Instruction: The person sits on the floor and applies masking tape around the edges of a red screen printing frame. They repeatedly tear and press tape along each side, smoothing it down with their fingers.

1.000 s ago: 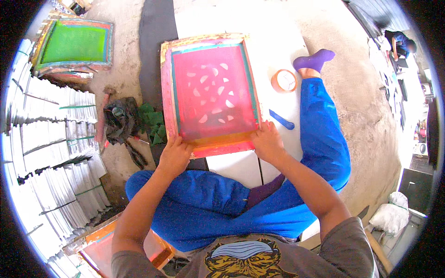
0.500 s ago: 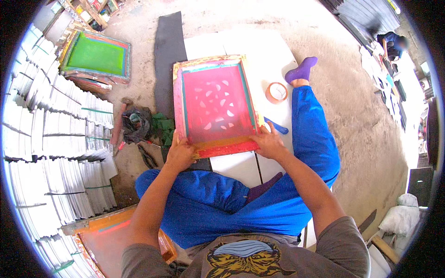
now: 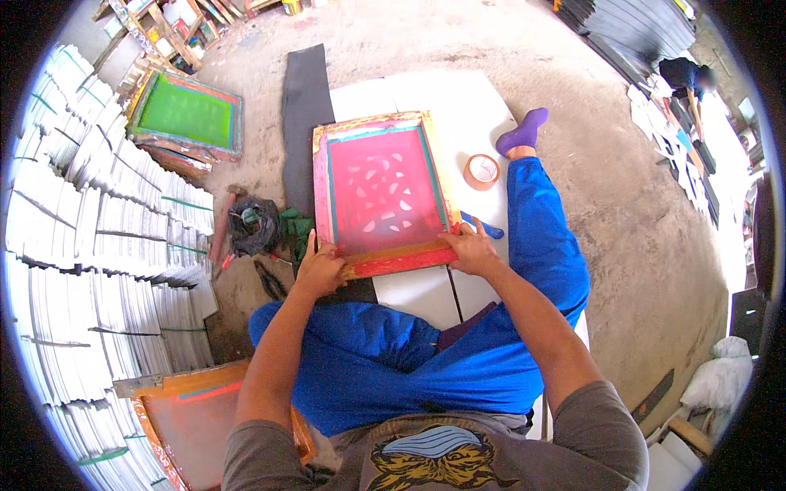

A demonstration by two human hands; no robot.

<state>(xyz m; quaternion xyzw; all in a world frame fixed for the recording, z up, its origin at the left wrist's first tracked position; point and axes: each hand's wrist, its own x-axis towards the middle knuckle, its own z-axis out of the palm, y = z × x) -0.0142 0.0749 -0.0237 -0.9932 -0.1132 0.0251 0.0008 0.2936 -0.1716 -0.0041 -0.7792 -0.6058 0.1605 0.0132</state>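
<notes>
A screen-printing frame [image 3: 385, 182] with pink mesh, pale half-moon shapes and a teal inner border is in front of me over white boards [image 3: 409, 293]. My left hand [image 3: 321, 268] grips its near left corner, fingers around the wooden edge. At the near right corner my right hand [image 3: 471, 248] is closed on the same frame. Beside the right hand lies a blue strip-like tool [image 3: 483, 227], partly hidden by the frame. A roll of brown tape [image 3: 481, 172] rests on the boards right of the frame. What is directly under the frame cannot be seen.
Tied stacks of white sheets [image 3: 106, 237] line the left. A green-mesh frame [image 3: 184, 112] is at far left, another frame [image 3: 192, 430] at near left. A black plastic bag [image 3: 252, 225] and black strip [image 3: 304, 123] lie left. Another person [image 3: 686, 78] bends at far right.
The view has shifted slightly, so the surroundings sit lower in the picture. Both hands keep their grip on the frame's near corners. The far person's arm now reaches down.
</notes>
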